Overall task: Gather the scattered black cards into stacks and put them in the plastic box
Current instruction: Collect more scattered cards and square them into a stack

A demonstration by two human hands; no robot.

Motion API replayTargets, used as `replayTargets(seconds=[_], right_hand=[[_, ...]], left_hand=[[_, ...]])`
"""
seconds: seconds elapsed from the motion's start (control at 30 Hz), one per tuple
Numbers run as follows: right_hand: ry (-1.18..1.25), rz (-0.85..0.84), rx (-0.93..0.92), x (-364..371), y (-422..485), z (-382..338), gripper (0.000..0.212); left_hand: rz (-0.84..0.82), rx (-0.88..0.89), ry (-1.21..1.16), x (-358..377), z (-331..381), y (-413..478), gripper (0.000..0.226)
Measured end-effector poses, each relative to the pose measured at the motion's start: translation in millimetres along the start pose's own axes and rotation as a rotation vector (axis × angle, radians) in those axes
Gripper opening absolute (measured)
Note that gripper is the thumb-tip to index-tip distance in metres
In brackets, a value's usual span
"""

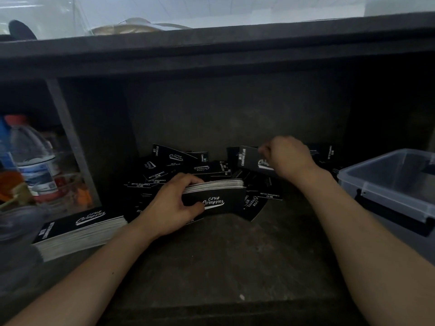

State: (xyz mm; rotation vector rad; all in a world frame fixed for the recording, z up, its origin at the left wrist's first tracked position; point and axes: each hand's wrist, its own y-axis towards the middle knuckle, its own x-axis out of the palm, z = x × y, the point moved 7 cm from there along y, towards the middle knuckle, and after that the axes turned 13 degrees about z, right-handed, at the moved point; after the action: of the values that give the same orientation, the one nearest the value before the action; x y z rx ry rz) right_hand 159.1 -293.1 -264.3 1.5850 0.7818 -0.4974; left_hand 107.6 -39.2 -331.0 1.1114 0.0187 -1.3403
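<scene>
A: Which step did we log here?
B: Gathering, mid-way. The left hand [174, 203] held a part-built stack of black printed cards [214, 196] on edge over the dark shelf [223, 255]. The right hand [287, 158] held a single black card [249, 158] raised above the loose heap of scattered black cards [179, 161].
A: Grips?
B: Left grip was clamped on the part-built stack, thumb on the near face, fingers curled over the far side. Right grip was pinched together on the single card's right edge. The knuckles hid most of the contact, so we couldn't tell it exactly.
A: Box?
B: The clear plastic box with latch clips [388, 184] sat at the right, well apart from both hands. Its contents were too murky for us to tell. A thick squared-up stack of black cards [77, 229] lay at the left, not boxed yet.
A: Next move?
B: We judged the single card had to go onto the held stack, edges aligned, with the left grip easing just enough to take it without fanning. Plenty of loose cards remained, so we rated progress early-to-middle.
</scene>
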Motion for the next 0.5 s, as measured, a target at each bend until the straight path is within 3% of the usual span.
replayTargets(seconds=[0.07,0.2,0.27,0.4,0.5], right_hand=[[0.217,0.04,-0.054,-7,-5,-17,0.019],[0.711,-0.378,-0.087,22,-34,-65,0.02],[0.788,-0.464,-0.001,28,-39,-71,0.03],[0.874,-0.444,0.19,26,-34,-62,0.039],[0.808,-0.533,0.14,32,-51,-76,0.033]], left_hand=[[0.006,-0.016,0.011,0,-3,1,0.048],[-0.005,-0.063,-0.043,3,-7,1,0.077],[-0.016,-0.058,-0.055,4,-6,1,0.082],[-0.015,-0.062,-0.068,3,-1,-1,0.066],[-0.005,-0.073,-0.078,2,2,-2,0.056]])
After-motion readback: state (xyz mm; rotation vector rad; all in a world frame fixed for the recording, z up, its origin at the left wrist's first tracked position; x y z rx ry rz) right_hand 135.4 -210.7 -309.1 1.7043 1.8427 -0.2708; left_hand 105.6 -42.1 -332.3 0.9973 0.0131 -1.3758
